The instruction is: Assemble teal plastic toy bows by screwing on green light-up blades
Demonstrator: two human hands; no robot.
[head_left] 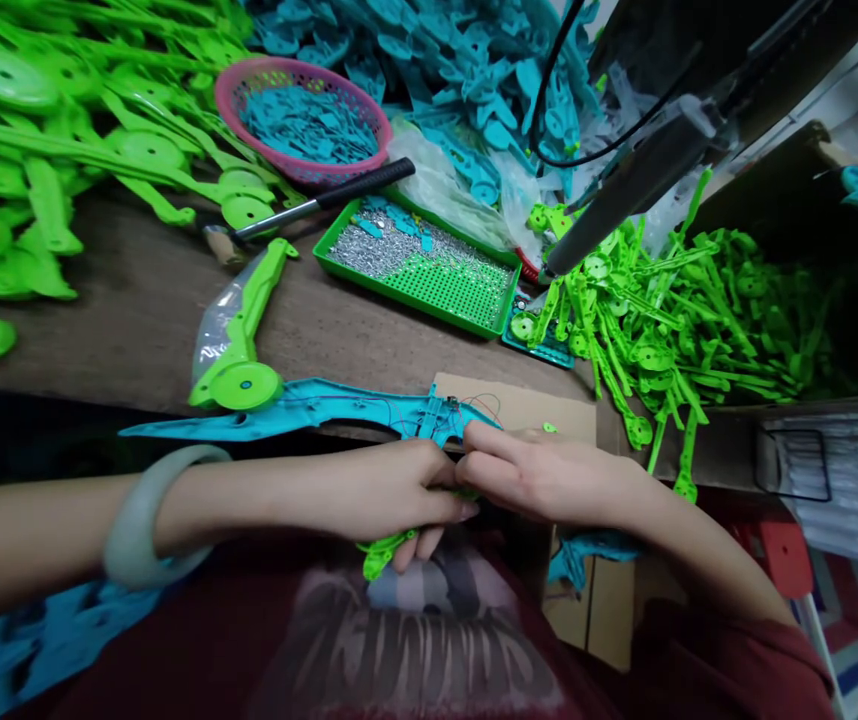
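Note:
Close to my body, my left hand (406,490) is closed around a small bright green plastic part (388,555), whose end sticks out below the fingers. My right hand (530,475) meets it from the right, its fingers curled in and pinched; what they grip is hidden. Just beyond both hands, a long blue plastic shell (331,405) with thin red wires lies along the table's front edge. Its right end is partly covered by my right hand. A green plastic arm (249,375) with a round disc and a clear piece rests against the shell's left part.
A green tray (414,300) of small metal screws stands behind, near a hammer (309,205) and a pink basket (301,165) of blue pieces. Cardboard (541,400) lies under the shell's right end. Green parts (624,330) are heaped at right, beside a dark slanted tool (624,190).

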